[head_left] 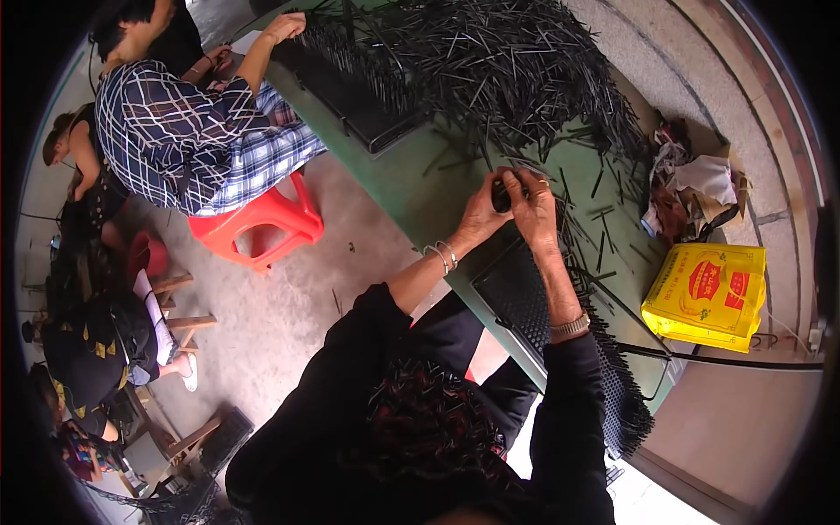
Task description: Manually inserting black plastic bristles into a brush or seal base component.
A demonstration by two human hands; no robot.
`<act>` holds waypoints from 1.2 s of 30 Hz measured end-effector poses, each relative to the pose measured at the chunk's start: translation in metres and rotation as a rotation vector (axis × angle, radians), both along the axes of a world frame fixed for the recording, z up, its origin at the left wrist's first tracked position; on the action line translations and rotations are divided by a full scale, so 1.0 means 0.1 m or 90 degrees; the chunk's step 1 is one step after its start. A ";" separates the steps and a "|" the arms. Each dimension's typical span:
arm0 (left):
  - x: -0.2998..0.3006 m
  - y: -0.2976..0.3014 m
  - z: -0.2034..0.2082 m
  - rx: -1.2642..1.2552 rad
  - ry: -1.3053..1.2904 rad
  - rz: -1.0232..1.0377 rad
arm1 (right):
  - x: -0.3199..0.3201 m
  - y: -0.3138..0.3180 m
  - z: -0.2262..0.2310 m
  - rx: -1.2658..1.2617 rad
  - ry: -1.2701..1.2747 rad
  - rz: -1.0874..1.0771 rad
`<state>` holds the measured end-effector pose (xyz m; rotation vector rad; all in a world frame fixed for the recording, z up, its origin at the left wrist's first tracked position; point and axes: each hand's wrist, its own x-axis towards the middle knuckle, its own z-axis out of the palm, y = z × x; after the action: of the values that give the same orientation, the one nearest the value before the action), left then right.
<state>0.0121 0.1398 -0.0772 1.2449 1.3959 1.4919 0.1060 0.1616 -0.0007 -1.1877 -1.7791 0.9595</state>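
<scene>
Over the edge of the green table (385, 188), my left hand (484, 213) and my right hand (535, 212) meet, fingers curled together. Between them is a small dark bundle (501, 197), apparently of the thin black sticks; its shape is mostly hidden by my fingers. A large heap of thin black sticks (507, 70) lies just beyond my hands, with loose sticks scattered to their right. Below my right forearm lies a black tray (507, 284) full of small holes. Black sticks (619, 398) stand densely packed at its near right part.
At the left, a person in a checked shirt (175, 131) sits on a red stool (258, 232) beside another black tray (376, 136) with sticks standing in it. A yellow bag (707, 293) and crumpled wrappings (691, 184) are at the right. Other people sit farther left.
</scene>
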 end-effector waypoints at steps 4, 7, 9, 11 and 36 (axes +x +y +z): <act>0.02 0.02 -0.07 -0.035 0.077 -0.042 | 0.03 0.06 0.00 0.162 -0.060 -0.071; 0.01 0.04 -0.12 0.017 0.095 -0.015 | 0.03 0.17 0.22 0.151 0.102 -0.107; -0.07 0.07 -0.15 -0.007 0.111 -0.012 | 0.04 0.23 0.38 0.147 0.175 -0.099; -0.11 0.08 -0.14 -0.005 0.086 0.027 | 0.06 0.18 0.65 0.059 0.162 -0.106; -0.52 -0.18 -0.18 0.039 0.018 0.155 | -0.05 0.22 -0.23 -0.465 -0.281 0.393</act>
<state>-0.0401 0.1216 -0.0955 1.1685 1.5758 1.6987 0.1006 0.1836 -0.0235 -1.3710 -2.3024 1.9493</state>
